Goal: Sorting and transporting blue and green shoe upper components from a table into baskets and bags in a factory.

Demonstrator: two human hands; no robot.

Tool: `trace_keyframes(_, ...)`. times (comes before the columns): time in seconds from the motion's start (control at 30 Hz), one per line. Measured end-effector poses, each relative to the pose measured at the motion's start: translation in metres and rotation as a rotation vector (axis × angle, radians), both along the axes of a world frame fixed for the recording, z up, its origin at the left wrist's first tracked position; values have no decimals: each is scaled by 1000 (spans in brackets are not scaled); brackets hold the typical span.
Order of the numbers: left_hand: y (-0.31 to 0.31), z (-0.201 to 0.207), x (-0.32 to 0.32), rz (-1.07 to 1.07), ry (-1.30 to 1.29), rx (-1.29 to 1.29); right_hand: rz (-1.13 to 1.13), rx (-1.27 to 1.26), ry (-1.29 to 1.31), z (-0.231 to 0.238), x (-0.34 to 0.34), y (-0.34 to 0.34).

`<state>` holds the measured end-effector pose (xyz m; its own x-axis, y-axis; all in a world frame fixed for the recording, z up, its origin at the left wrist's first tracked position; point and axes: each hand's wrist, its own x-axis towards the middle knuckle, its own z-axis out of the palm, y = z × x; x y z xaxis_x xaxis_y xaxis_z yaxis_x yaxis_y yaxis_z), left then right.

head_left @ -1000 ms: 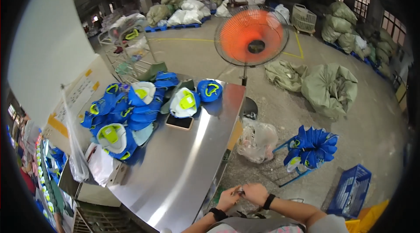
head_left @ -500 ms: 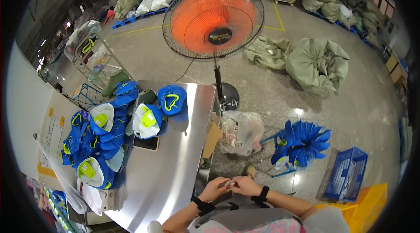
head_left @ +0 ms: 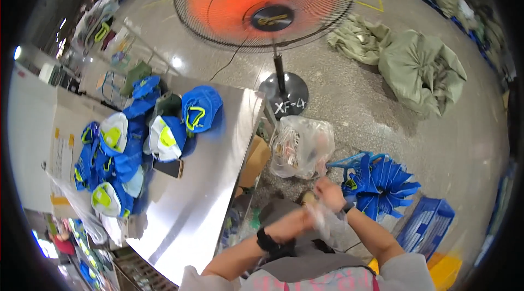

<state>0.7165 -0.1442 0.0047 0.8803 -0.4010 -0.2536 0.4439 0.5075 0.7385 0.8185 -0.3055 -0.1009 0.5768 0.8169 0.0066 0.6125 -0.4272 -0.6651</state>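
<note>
The handling seems unfinished: a whitish scrap [head_left: 321, 224] is blurred between the left hand [head_left: 297, 222] and the right hand [head_left: 331, 195], whose grips cannot be told; blue shoe uppers [head_left: 127, 164] on the table [head_left: 191, 203] are touched by neither.

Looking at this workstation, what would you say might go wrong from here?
The person's right hand appears close to the fanned-out blue shoe uppers on the blue tubular stand, so it might knock one loose. The flat, dark-screened phone lies beside a blue-and-white shoe upper on the shiny metal table; moving that upper could push it. The clear plastic bag on the floor might catch a foot.
</note>
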Motion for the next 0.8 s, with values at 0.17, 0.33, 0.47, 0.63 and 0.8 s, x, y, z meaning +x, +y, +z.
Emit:
trace_keyframes(0.17, 42, -92, 2, 605, 116, 981, -579, 240, 471, 49, 10, 34)
trace_keyframes(0.33, 29, -79, 7, 679, -61, 1140, -447, 211, 521, 59, -3, 84)
trace_keyframes(0.47, 35, -94, -3, 690, 173, 983, -404, 141, 489, 50, -3, 100)
trace_keyframes(0.63, 53, -107, -15, 615, 347, -442, -366, 195, 731, 32, -4, 115)
trace_keyframes(0.8, 52, -110, -20, 633, 386, -723, -267, 195, 633, 28, 0, 127)
